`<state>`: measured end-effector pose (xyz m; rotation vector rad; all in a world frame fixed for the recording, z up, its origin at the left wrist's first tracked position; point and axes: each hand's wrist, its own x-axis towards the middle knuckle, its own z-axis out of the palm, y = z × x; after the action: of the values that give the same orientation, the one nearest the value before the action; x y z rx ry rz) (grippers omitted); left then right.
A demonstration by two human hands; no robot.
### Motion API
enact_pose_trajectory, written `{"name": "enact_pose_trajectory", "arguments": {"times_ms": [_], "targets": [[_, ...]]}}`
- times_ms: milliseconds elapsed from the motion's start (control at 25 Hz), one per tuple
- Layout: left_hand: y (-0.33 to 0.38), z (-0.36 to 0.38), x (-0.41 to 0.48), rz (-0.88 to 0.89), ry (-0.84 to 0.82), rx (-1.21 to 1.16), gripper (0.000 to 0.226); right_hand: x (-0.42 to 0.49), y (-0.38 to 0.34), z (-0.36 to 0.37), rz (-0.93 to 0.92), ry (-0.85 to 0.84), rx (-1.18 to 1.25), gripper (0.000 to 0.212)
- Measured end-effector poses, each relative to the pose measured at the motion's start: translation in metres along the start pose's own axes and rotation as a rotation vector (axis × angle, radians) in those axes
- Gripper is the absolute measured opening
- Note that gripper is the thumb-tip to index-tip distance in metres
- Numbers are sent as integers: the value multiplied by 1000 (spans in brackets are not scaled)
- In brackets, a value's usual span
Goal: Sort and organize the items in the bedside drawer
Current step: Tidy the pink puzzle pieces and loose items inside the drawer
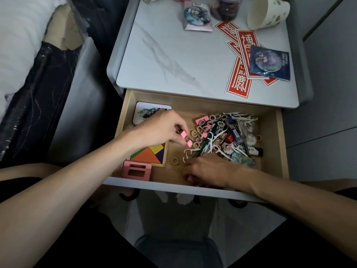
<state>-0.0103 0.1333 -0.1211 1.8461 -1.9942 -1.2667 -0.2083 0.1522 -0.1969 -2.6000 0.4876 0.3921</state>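
So: sorting step, pink bits first. Left hand (162,128) pinches two small pink blocks (185,135) between thumb and fingertips, just above the drawer (282,144) floor, right of the tangram puzzle (152,154). Right hand (210,172) lies low by the front wall, fingertips at a pink piece (190,178); can't tell whether it grips or only touches it. To do this well I'd keep the pinch light, lift straight up, and park the blocks with the pink frames (137,170) in the front-left corner, like with like. Don't drag through the pile (222,136): hair ties, white floss picks, pens and small packets are tangled on the right half and would likely scatter. One beige hair tie (175,161) sits apart, between puzzle and right hand. The drawer is pulled out under the desk (173,55); wood-lined, left side roughly tidy, right side a mess.
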Motion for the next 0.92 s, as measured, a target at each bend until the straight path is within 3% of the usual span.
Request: {"name": "enact_pose_trajectory", "arguments": {"times_ms": [160, 320, 400, 680, 920], "targets": [[0, 0, 1, -9, -2, -46, 20, -2, 0, -2, 62, -34, 80, 23], [-1, -2, 1, 0, 11, -155, 9, -14, 5, -29, 285, 190, 521, 16], [1, -4, 1, -13, 44, -201, 6, -20, 12, -42, 377, 218, 539, 6], [5, -5, -5, -63, 3, -471, 14, -27, 22, -70, 449, 427, 1058, 19], [9, -1, -3, -71, -139, -571, 16, -22, 12, -76, 405, 439, 836, 18]]}}
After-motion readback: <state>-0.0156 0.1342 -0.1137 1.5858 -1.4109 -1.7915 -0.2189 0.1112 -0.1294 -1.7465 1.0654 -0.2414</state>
